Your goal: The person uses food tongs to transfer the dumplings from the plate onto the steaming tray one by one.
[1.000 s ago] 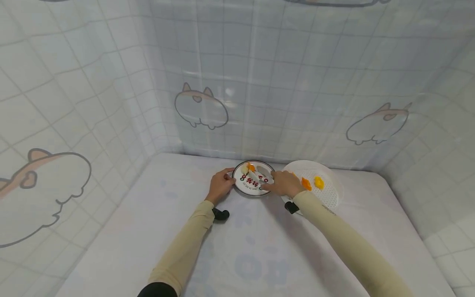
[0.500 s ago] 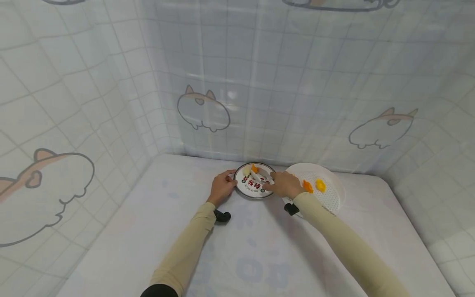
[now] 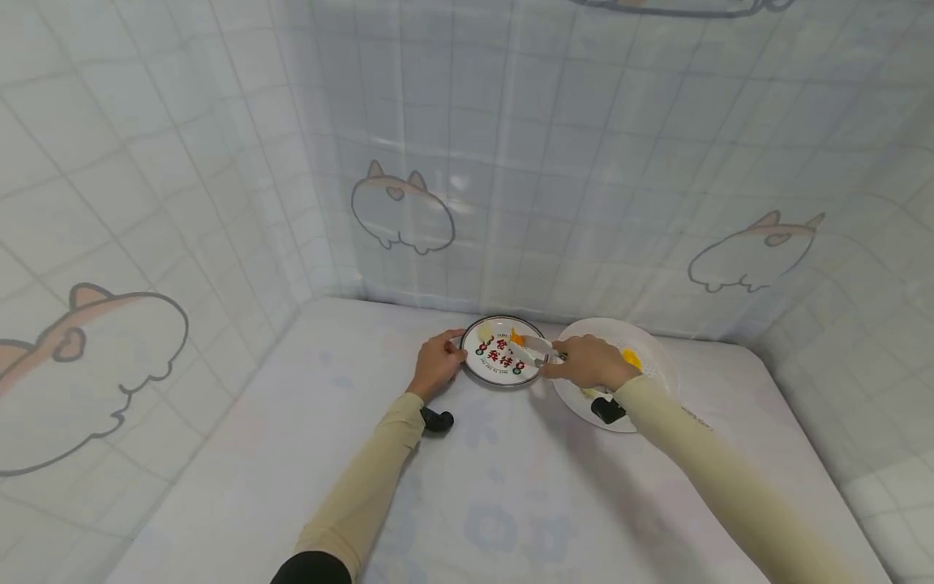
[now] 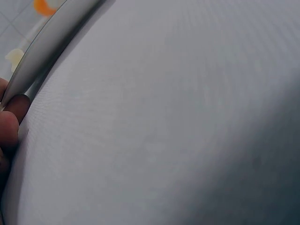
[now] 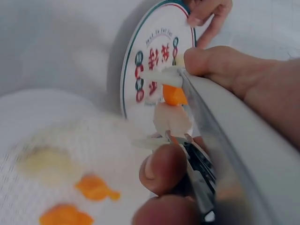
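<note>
A person in beige sleeves (image 3: 700, 466) works at a table (image 3: 350, 349) spread with a white, faintly printed cloth, both bare hands on the far side near a tiled-pattern curtain (image 3: 503, 178). The left hand (image 3: 435, 365) pinches the left rim of a small plate (image 3: 499, 357), which lies flat on the table, its white face printed with red characters inside a dark edge; the left wrist view catches a finger tucked under that rim. The right hand (image 3: 587, 361) grasps a pair of metal tongs (image 3: 538, 345), thumb on one arm and fingers curled along the other, with the pale ends reaching over the small plate from its right side. An orange piece (image 3: 516, 336) sits at the ends of the tongs, above or on the small plate; whether it touches the surface cannot be told. A pale yellow piece (image 3: 485, 333) rests toward the plate's far left edge. Just to the right stands a large white tray (image 3: 606, 327) with a dimpled surface, partly covered by the right hand and forearm. On it lie two bright pieces (image 5: 96, 187), orange in the right wrist view, and a blurred, pale yellowish lump (image 5: 47, 164).
</note>
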Available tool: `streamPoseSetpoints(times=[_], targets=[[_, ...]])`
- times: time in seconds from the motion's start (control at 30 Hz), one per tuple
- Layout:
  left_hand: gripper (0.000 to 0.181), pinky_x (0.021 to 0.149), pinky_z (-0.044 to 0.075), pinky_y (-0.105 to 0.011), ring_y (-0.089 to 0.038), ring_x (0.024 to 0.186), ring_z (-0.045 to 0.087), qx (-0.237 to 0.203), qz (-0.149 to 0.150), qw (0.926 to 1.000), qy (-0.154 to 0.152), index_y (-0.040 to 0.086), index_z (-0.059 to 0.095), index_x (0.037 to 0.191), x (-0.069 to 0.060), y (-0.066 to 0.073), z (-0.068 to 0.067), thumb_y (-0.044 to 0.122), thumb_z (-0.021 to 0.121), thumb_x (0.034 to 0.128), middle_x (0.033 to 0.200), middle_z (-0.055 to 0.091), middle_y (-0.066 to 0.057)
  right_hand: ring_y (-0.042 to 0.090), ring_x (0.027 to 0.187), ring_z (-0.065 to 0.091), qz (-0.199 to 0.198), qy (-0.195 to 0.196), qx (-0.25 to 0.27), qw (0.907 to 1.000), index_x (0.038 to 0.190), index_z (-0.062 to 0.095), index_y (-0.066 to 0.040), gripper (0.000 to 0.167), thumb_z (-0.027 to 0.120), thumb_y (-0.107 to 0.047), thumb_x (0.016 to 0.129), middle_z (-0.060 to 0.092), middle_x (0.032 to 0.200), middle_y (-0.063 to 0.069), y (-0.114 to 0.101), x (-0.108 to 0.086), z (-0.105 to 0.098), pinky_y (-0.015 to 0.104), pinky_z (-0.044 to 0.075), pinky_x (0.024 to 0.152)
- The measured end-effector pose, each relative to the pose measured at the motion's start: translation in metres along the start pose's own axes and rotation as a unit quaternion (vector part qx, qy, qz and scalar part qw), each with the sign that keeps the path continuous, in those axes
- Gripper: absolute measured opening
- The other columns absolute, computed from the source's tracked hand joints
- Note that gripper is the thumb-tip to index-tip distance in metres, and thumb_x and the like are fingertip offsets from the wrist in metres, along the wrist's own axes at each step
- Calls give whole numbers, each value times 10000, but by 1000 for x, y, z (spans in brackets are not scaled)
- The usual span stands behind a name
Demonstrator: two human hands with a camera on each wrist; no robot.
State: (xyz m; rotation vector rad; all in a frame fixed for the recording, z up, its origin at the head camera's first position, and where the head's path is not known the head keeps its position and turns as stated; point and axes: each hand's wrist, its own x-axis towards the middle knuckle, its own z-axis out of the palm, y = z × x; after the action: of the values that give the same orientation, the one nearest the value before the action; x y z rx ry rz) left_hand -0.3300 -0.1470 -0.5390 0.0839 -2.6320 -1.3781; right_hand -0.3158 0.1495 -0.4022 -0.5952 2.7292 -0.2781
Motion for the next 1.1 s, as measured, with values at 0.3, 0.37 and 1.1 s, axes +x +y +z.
streamPoseSetpoints(times=[0.3,0.37,1.1], targets=[[500,602,434,-277,-124,485,552,25,67,10000,19,112,667,1432,-5,-1,1,148,672,934,828,695,-60,506,1392,533,-92,-109,-249,9996,1541,535,-24,791,585,-605,1007,534,1545,273,14,-40,-26,666,477,1055],[501,608,437,-287,-129,493,557,5,77,10000,31,112,665,1434,-6,-1,2,147,673,935,834,697,-67,511,1404,517,-111,-135,-278,9995,1541,538,-29,794,587,-612,1005,532,1546,275,15,-49,-32,673,464,1066],[508,599,441,-282,-141,527,579,194,-138,9997,-8,140,643,1463,-7,0,-4,156,670,956,885,699,-82,549,1320,554,354,-464,-31,9983,1470,596,26,826,621,-638,979,549,1455,376,76,-118,-34,679,477,1001]])
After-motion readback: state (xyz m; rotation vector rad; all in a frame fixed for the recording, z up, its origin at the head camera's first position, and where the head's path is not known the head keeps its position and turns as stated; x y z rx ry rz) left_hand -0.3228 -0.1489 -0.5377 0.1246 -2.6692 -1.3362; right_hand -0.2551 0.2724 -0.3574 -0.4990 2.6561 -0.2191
